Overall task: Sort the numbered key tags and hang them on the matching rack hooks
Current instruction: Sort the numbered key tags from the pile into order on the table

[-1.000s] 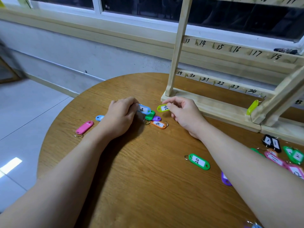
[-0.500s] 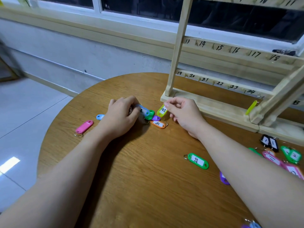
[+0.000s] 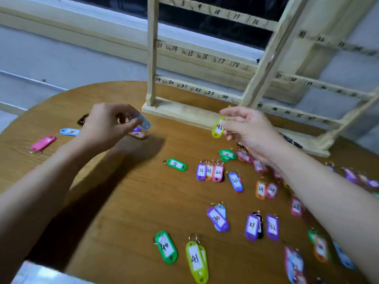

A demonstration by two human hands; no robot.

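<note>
The right hand (image 3: 249, 128) is pinching a yellow-green tag (image 3: 218, 127) by its top end, thumb and fingers curled around it, so the flat plastic oval is hanging just above the table (image 3: 127, 201) in front of the rack's base board (image 3: 180, 112). Its white paper insert is showing a handwritten number, blurred but reading roughly as 43 or 45. The left hand (image 3: 108, 124) is curling its fingertips around a translucent blue tag (image 3: 144, 123), lifted over a small cluster — an orange tag (image 3: 139, 134) and a sliver of purple beneath.

The table is round, with a warm wood-grain surface. The rack (image 3: 256, 64) is standing on it, built of pale, unfinished wooden slats with inked numbers along each rail. Glossy rounded tags with thin metal rings are lying scattered across the wood: a green one (image 3: 176, 165) alone near the centre, a green 40 (image 3: 166, 247) and a yellow-green 41 (image 3: 196, 261) nearest the camera, a pink tag (image 3: 43, 142) far left.
</note>
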